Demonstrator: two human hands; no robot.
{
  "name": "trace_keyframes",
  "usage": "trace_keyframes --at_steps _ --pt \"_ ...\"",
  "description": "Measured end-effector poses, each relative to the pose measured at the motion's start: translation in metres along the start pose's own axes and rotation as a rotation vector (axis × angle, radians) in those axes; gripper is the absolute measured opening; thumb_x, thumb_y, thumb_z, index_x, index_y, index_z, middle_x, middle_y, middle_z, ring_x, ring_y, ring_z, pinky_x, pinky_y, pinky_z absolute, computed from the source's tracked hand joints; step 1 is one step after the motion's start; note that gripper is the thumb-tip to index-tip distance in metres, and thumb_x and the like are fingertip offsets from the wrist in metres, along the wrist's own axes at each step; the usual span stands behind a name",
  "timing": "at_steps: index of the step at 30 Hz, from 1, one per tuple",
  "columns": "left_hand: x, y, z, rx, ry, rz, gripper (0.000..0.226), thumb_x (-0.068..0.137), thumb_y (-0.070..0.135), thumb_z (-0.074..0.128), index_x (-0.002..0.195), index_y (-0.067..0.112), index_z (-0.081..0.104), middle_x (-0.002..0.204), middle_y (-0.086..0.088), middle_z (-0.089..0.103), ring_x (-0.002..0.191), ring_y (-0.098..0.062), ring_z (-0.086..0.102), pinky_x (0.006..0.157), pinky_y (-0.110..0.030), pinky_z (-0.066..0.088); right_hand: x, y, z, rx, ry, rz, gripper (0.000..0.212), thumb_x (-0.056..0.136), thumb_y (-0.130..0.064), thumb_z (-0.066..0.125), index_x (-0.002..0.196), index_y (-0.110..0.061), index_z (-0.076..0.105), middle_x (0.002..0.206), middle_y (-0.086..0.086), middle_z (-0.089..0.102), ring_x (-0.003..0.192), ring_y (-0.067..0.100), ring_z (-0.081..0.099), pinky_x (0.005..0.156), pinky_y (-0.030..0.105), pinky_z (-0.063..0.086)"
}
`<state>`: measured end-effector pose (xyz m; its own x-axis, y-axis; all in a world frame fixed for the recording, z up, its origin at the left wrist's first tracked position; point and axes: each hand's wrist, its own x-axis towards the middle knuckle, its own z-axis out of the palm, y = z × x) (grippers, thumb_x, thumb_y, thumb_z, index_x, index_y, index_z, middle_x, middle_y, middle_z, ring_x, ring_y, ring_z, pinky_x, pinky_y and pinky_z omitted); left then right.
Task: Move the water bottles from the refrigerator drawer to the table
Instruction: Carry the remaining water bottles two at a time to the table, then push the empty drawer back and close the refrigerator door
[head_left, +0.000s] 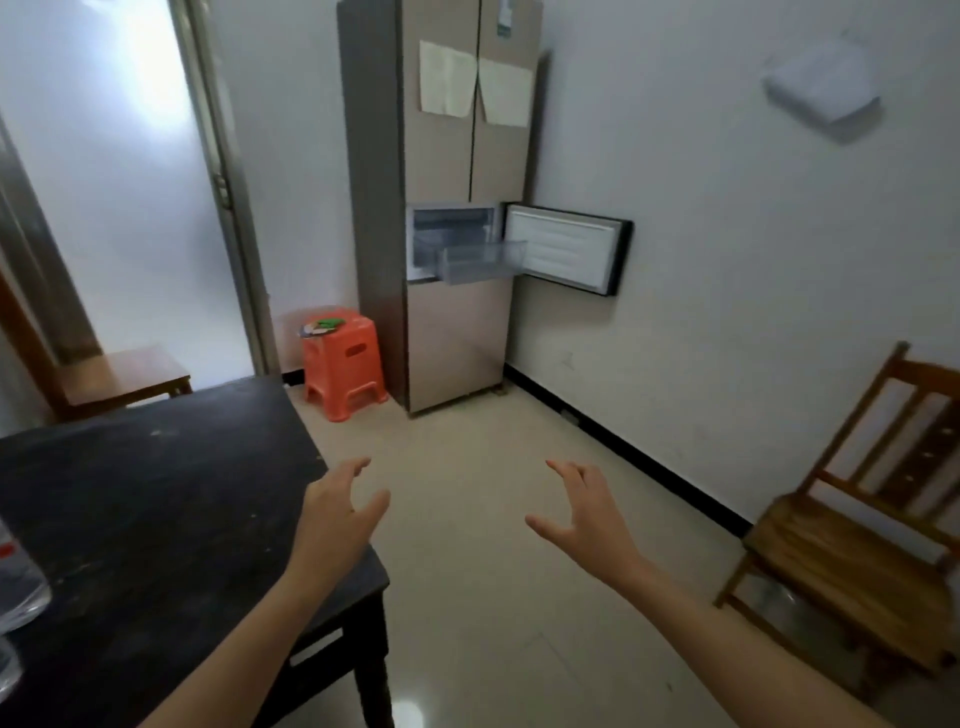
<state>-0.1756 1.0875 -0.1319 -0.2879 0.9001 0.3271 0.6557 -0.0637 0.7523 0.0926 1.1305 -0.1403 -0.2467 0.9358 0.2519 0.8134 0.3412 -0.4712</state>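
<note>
A tall beige refrigerator (441, 156) stands against the far wall. Its small middle door (566, 247) hangs open to the right, and a clear plastic drawer (480, 262) is pulled out; I see no bottles in it from here. A dark table (156, 493) fills the lower left. Clear water bottles (18, 582) stand at its left edge, cut off by the frame. My left hand (337, 512) hovers over the table's right edge, fingers apart and empty. My right hand (587, 514) is raised over the floor, also open and empty.
An orange plastic stool (345, 361) stands left of the refrigerator. A wooden chair (857, 545) sits by the right wall, and a wooden bench (124, 374) beyond the table. Pale tiled floor (493, 467) runs between me and the refrigerator.
</note>
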Motion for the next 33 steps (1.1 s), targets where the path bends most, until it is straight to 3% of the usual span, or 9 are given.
trace_keyframes --at_steps 2,5,8,13,15,18,24,29,33 --pt "-0.008 0.029 0.035 -0.025 -0.04 0.034 0.045 0.085 0.018 0.062 0.126 0.006 0.049 0.125 -0.011 0.055 0.102 -0.02 0.052 0.091 -0.034 0.039 -0.02 0.035 -0.026 -0.019 0.013 0.051 0.071 0.081 -0.043 0.066 0.139 -0.017 0.034 0.131 0.007 0.039 0.123 0.02 0.037 0.104 0.026 0.029" --pt "-0.022 0.069 0.081 -0.046 -0.091 0.057 0.043 0.086 0.017 0.061 0.125 0.006 0.05 0.127 -0.012 0.054 0.117 -0.027 0.047 0.097 -0.038 0.037 -0.051 0.081 -0.063 -0.039 0.037 0.107 0.071 0.081 -0.049 0.062 0.139 -0.018 0.034 0.131 0.006 0.039 0.123 0.018 0.037 0.104 0.026 0.031" --pt "-0.042 0.121 0.137 -0.054 -0.129 0.126 0.04 0.084 0.013 0.062 0.122 0.003 0.053 0.124 -0.014 0.056 0.118 -0.029 0.047 0.1 -0.039 0.035 -0.089 0.138 -0.108 -0.075 0.072 0.176 0.084 0.072 -0.067 0.044 0.138 -0.018 0.034 0.133 0.005 0.038 0.125 0.018 0.036 0.105 0.029 0.032" --pt "-0.065 0.187 0.207 -0.051 -0.158 0.205 0.039 0.082 0.009 0.064 0.12 0.001 0.055 0.124 -0.016 0.057 0.119 -0.032 0.046 0.101 -0.035 0.03 -0.134 0.206 -0.164 -0.164 0.11 0.253 0.091 0.065 -0.072 0.027 0.139 -0.019 0.033 0.138 0.004 0.033 0.131 0.017 0.027 0.11 0.034 0.028" --pt "-0.07 0.214 0.231 -0.063 -0.173 0.231 0.039 0.083 0.01 0.063 0.121 0.003 0.055 0.125 -0.014 0.056 0.12 -0.031 0.045 0.102 -0.035 0.029 -0.145 0.23 -0.185 -0.163 0.118 0.294 0.082 0.072 -0.069 0.037 0.139 -0.021 0.033 0.141 0.004 0.03 0.132 0.018 0.026 0.11 0.034 0.028" --pt "-0.066 0.243 0.256 -0.064 -0.186 0.257 0.039 0.084 0.009 0.062 0.121 0.002 0.055 0.125 -0.015 0.056 0.119 -0.032 0.044 0.101 -0.034 0.028 -0.153 0.258 -0.203 -0.18 0.121 0.317 0.065 0.085 -0.049 0.055 0.14 -0.022 0.032 0.144 0.003 0.026 0.134 0.019 0.023 0.112 0.034 0.024" --pt "-0.028 0.272 0.3 -0.06 -0.191 0.29 0.038 0.083 0.007 0.063 0.119 0.001 0.055 0.122 -0.018 0.057 0.115 -0.037 0.046 0.099 -0.037 0.029 -0.135 0.303 -0.225 -0.223 0.126 0.36 0.065 0.087 -0.049 0.053 0.142 -0.025 0.027 0.147 0.001 0.023 0.136 0.018 0.019 0.113 0.033 0.019" --pt "0.023 0.282 0.346 -0.07 -0.163 0.32 0.037 0.079 0.0 0.065 0.114 -0.007 0.057 0.115 -0.026 0.059 0.104 -0.043 0.054 0.097 -0.05 0.035 -0.08 0.339 -0.244 -0.275 0.101 0.338 0.064 0.088 -0.048 0.052 0.141 -0.026 0.028 0.149 0.002 0.022 0.139 0.02 0.016 0.115 0.039 0.019" --pt "0.085 0.28 0.397 -0.029 -0.158 0.308 0.04 0.079 0.001 0.066 0.117 -0.007 0.056 0.119 -0.028 0.057 0.113 -0.043 0.05 0.101 -0.046 0.029 -0.01 0.377 -0.258 -0.33 0.125 0.328 0.062 0.088 -0.048 0.051 0.142 -0.027 0.028 0.149 0.002 0.022 0.139 0.019 0.015 0.114 0.037 0.017"
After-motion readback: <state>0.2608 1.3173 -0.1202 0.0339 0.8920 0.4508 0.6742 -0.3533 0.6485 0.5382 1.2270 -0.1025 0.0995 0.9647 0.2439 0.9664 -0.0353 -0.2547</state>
